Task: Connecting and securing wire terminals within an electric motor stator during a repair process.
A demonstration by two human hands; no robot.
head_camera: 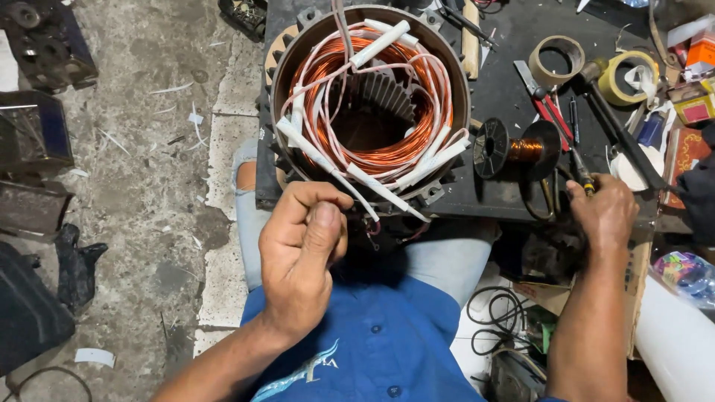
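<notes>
Your left hand is pinched shut on the white-sleeved leads trailing over the lower rim of the motor stator, which sits at the near edge of the dark workbench, copper windings coiled inside. Your right hand is clenched around a thin tool just right of the wire spool. Tape rolls and hand tools crowd the right side; the concrete floor lies at your left.
</notes>
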